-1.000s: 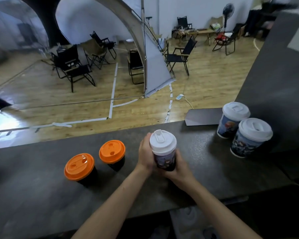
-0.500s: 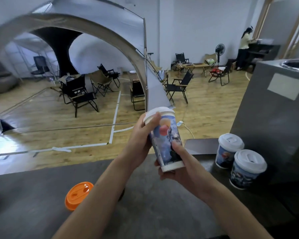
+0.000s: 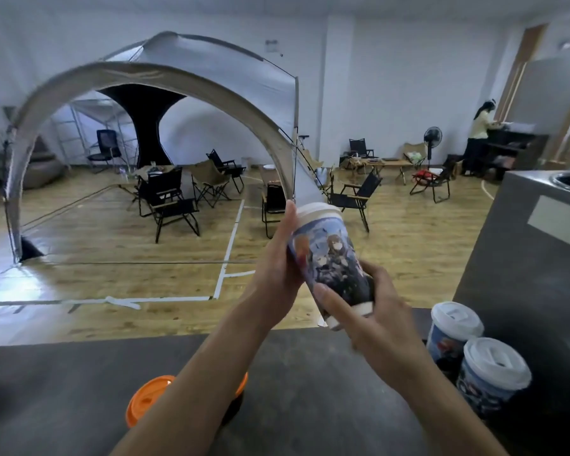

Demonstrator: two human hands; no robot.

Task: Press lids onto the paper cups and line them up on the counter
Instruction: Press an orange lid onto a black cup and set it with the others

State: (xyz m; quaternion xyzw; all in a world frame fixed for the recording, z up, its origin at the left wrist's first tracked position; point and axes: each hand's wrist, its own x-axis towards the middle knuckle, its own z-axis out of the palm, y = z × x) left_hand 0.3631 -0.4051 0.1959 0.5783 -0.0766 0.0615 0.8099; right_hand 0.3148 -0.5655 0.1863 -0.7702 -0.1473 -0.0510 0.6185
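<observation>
Head view. Printed paper cup is held in the air by both hands, above the far edge of the dark worktop and not touching it. The cup is tilted, with its white lid up and leaning left and its base down to the right. The lid sits on the rim; I cannot tell whether it is seated all the way round.

Left hand: against the cup's left side. The thumb runs straight up the wall with its tip at the lid's edge. The other fingers pass behind the cup and are hidden. The hand grips the cup.

Right hand: at the base. The thumb lies across the lower front wall and the fingers curl round the right side, clamped on the cup.

Worktop, right end: two more printed cups with white lids stand upright just beside each other, a far lidded cup and a near lidded cup. Both stand close to the grey cabinet.

Worktop, near left: an orange lid is partly covered by the left forearm. A second orange lid shows only as a sliver on the forearm's right, over a dark cup body.

Beyond the worktop: wooden floor with white tape lines, canopy tent, folding chairs, pedestal fan. A person stands at the far right.
</observation>
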